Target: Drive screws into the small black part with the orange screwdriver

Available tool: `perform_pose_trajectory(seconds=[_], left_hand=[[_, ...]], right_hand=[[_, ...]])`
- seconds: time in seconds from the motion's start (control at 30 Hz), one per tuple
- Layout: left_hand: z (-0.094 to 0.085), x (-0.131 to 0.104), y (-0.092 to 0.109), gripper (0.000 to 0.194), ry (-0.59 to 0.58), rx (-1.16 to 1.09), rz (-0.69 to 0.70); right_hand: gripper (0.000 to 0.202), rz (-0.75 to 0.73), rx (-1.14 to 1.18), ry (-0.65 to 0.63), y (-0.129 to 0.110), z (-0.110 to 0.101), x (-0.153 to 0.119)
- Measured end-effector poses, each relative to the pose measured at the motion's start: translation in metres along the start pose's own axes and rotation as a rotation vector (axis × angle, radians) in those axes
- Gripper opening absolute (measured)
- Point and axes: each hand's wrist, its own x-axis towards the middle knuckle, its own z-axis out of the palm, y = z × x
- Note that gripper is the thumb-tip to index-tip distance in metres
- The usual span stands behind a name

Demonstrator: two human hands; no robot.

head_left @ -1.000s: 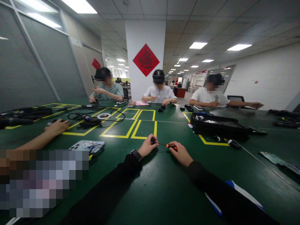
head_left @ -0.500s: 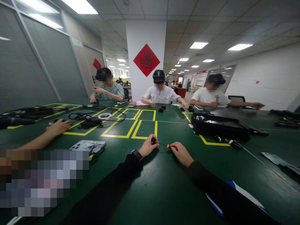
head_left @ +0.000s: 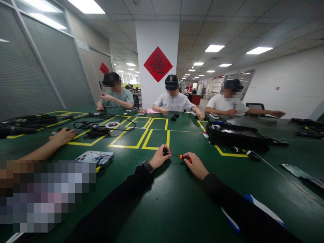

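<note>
My left hand (head_left: 159,157) is closed around a small black part (head_left: 165,151), mostly hidden by the fingers, so its kind is unclear. Facing it, my right hand (head_left: 196,164) grips a screwdriver (head_left: 186,158) with an orange and black handle. The thin metal shaft points left and its tip reaches the black part. Whether the tip sits inside a screw is too small to make out. Both hands are held just above the green table (head_left: 162,212), in front of the yellow tape outlines.
A black open case (head_left: 238,133) lies to the right, with a cable connector (head_left: 253,155) before it. A light-coloured patterned case (head_left: 95,157), tangled black cables (head_left: 101,126) and a co-worker's hand (head_left: 64,135) are on the left. Several people sit across the table. A blue and white object (head_left: 263,209) lies by my right sleeve.
The view has shifted very slightly. Both hands keep nearly the same place, with the screwdriver still against the black part; the fingers of my right hand have shifted a little on the handle.
</note>
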Motion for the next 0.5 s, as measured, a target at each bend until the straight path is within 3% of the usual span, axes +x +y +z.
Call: perform_pose_trajectory(seconds=[0.5], left_hand=[[0.0004,-0.0001,0.0013,0.020,-0.003,-0.025,-0.011]], right_hand=[[0.014,-0.011,-0.006,0.001,0.0001,0.0004,-0.0001]])
